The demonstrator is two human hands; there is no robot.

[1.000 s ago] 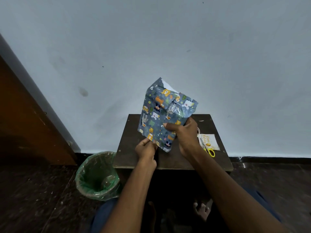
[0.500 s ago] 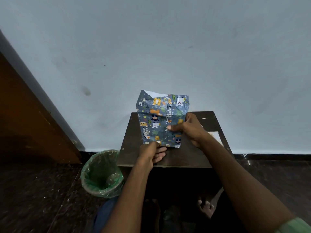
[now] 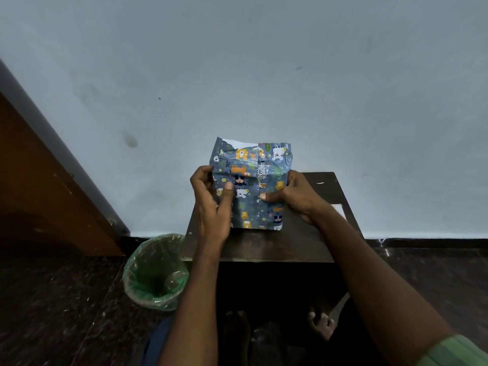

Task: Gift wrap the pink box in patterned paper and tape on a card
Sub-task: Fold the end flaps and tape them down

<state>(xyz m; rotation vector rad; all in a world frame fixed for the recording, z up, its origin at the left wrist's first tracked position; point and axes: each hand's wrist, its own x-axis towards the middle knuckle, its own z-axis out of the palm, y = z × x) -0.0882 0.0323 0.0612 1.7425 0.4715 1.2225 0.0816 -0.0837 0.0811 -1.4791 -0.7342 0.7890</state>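
Blue animal-print parcel [image 3: 250, 186] upright (top crumpled).

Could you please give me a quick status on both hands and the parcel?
Left hand and right hand grip the wrapped box upright on the table. Top paper still open, crumpled. Nothing obstructing.

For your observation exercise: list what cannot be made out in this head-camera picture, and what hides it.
- Pink box: fully covered by the patterned paper.
- Card: only a white corner shows behind the right hand.
- Open top end of the wrap: faces away.
- Left hand: fingertips hidden behind the parcel.
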